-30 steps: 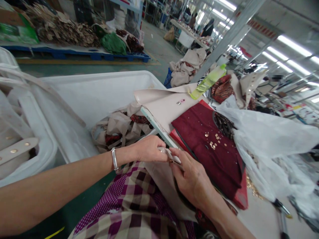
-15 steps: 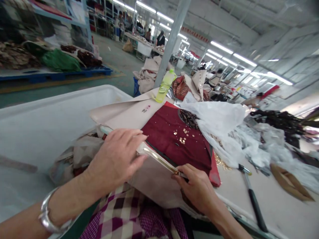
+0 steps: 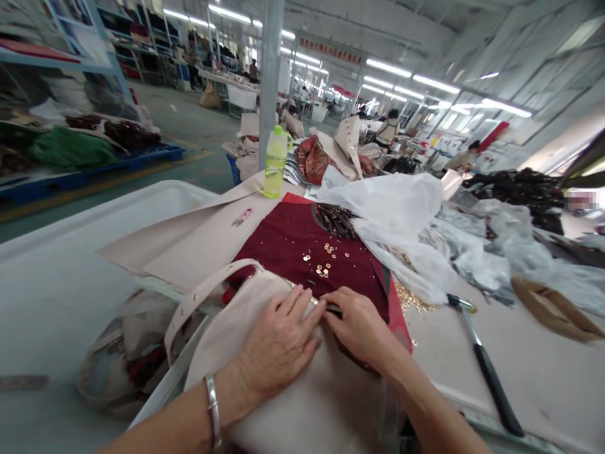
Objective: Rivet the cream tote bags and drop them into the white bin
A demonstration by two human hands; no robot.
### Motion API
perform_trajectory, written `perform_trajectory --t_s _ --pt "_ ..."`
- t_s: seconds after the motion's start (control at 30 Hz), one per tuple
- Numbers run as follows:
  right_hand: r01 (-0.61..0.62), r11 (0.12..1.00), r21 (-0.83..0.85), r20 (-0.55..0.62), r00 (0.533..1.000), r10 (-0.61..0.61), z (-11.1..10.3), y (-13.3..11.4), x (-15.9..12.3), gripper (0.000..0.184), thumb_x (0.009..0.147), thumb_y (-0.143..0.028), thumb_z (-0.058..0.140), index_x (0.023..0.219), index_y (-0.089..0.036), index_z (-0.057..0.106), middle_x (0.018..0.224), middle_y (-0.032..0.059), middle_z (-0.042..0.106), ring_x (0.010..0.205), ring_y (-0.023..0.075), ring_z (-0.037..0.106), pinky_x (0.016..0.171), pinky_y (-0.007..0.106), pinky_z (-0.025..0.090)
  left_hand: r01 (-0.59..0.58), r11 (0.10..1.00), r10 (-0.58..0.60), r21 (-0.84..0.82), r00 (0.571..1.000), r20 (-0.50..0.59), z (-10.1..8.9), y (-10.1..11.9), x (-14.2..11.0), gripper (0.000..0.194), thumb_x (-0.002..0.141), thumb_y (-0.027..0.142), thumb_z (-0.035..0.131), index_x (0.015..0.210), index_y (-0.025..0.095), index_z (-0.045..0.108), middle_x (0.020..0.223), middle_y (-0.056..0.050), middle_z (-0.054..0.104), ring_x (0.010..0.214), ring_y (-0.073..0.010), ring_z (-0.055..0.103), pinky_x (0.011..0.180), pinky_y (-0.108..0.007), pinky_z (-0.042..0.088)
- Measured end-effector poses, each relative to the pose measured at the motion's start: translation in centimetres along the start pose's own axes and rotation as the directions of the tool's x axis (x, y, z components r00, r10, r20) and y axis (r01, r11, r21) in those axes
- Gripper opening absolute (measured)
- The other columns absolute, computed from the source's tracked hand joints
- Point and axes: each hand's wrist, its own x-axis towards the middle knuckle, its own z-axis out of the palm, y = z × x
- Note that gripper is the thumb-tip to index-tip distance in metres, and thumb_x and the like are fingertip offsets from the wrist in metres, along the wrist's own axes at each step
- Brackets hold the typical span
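A beige handbag lies across the near table edge, its studded strap arching out on the left. Along its upper edge runs a zipper with pale metal teeth, mostly covered by my hands. My left hand rests on the bag, fingers stretched out flat to the zipper. Just right of it, my right hand is closed on the bag's zippered edge; a small dark piece shows by its fingertips. Beyond the bag, a dark red cloth carries gold rings.
A hammer with a black handle lies at right, near a brown curved piece and white plastic bags. A yellow-green bottle stands behind the cloth. A white bin is at left. Gold bits lie beside the cloth.
My left hand has moved right along the zipper, close to my right hand. More of the bag and its strap now lies on the near edge. The view has turned right.
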Motion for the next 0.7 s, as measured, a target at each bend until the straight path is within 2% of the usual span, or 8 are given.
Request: perform_trajectory --t_s 0.13,0.23,0.27,0.3,0.37,0.43,0.57,0.7 --pt "0.005 0.986 0.169 -0.118 0.993 0.015 -2.2 3.1 -2.4 0.028 0.093 -0.030 0.063 0.118 -0.021 0.070 0.108 0.0057 0.071 0.098 0.0188 0.067 0.088 0.030 0.053 -0.004 1.000 0.004 0.004 0.999 0.032 -0.2 0.4 0.2 0.046 0.101 0.036 0.047 0.146 0.025 0.048 0.150 -0.013 0.049 0.140 -0.0313 0.044 0.099 -0.048 0.042" --pt "-0.246 0.967 0.065 -0.327 0.910 0.254 -4.2 9.3 -6.2 0.041 0.093 -0.053 0.053 0.114 -0.023 0.072 0.110 0.0084 0.072 0.086 0.0241 0.069 0.071 0.035 0.056 0.011 1.000 -0.012 0.016 0.998 0.054 -0.5 0.6 0.5 0.046 0.100 0.034 0.050 0.146 0.030 0.048 0.149 -0.014 0.050 0.140 -0.0314 0.045 0.097 -0.047 0.044" --pt "-0.376 0.926 -0.030 -0.415 0.848 0.331 -4.6 11.9 -7.8 0.050 0.092 -0.058 0.048 0.115 -0.020 0.071 0.110 0.0115 0.072 0.078 0.0266 0.067 0.065 0.039 0.056 0.015 0.999 -0.016 0.028 0.998 0.063 -0.6 0.6 0.6 0.047 0.099 0.033 0.050 0.146 0.031 0.048 0.149 -0.014 0.050 0.140 -0.0321 0.045 0.097 -0.048 0.044" --pt "-0.488 0.857 -0.162 -0.467 0.803 0.369 -5.0 14.6 -9.4 0.058 0.092 -0.059 0.042 0.122 -0.017 0.069 0.111 0.0157 0.071 0.080 0.0307 0.067 0.071 0.045 0.057 0.016 0.999 -0.019 0.042 0.997 0.073 -0.6 0.7 0.7 0.048 0.099 0.032 0.050 0.146 0.032 0.047 0.149 -0.015 0.050 0.140 -0.0330 0.045 0.097 -0.049 0.044" --pt "-0.577 0.714 -0.396 -0.512 0.785 0.350 -5.2 19.6 -12.7 0.075 0.091 -0.058 0.031 0.127 0.000 0.063 0.116 0.0284 0.066 0.101 0.0423 0.064 0.093 0.056 0.051 0.015 0.998 -0.022 0.067 0.995 0.101 -0.6 0.8 0.8 0.049 0.098 0.029 0.049 0.147 0.033 0.046 0.149 -0.017 0.049 0.140 -0.0343 0.045 0.097 -0.051 0.044" --pt "-0.654 0.600 -0.461 -0.470 0.753 0.461 -5.1 23.0 -15.2 0.077 0.092 -0.055 0.029 0.127 0.005 0.061 0.112 0.0318 0.066 0.104 0.0451 0.063 0.098 0.057 0.048 0.003 0.997 -0.012 0.079 0.994 0.110 -0.6 1.0 0.9 0.051 0.097 0.029 0.049 0.148 0.033 0.045 0.149 -0.019 0.048 0.140 -0.0351 0.046 0.097 -0.051 0.045" --pt "-0.772 0.512 -0.377 -0.405 0.634 0.658 -5.0 24.0 -17.3 0.059 0.096 -0.034 0.029 0.124 0.005 0.062 0.106 0.0317 0.068 0.098 0.0419 0.067 0.094 0.054 0.049 -0.027 0.994 0.025 0.102 0.999 0.026 -0.7 1.2 1.0 0.051 0.094 0.022 0.046 0.144 0.032 0.052 0.145 -0.020 0.052 0.135 -0.0347 0.050 0.094 -0.050 0.046" --pt "-0.779 0.528 -0.338 -0.450 0.626 0.637 -5.5 22.5 -17.1 0.054 0.098 -0.023 0.025 0.130 0.000 0.061 0.105 0.0254 0.070 0.094 0.0343 0.070 0.087 0.045 0.053 -0.071 0.988 0.086 0.134 0.990 -0.114 -0.2 0.8 1.3 0.048 0.093 0.018 0.040 0.132 0.029 0.065 0.133 -0.021 0.062 0.123 -0.0369 0.060 0.085 -0.051 0.048"
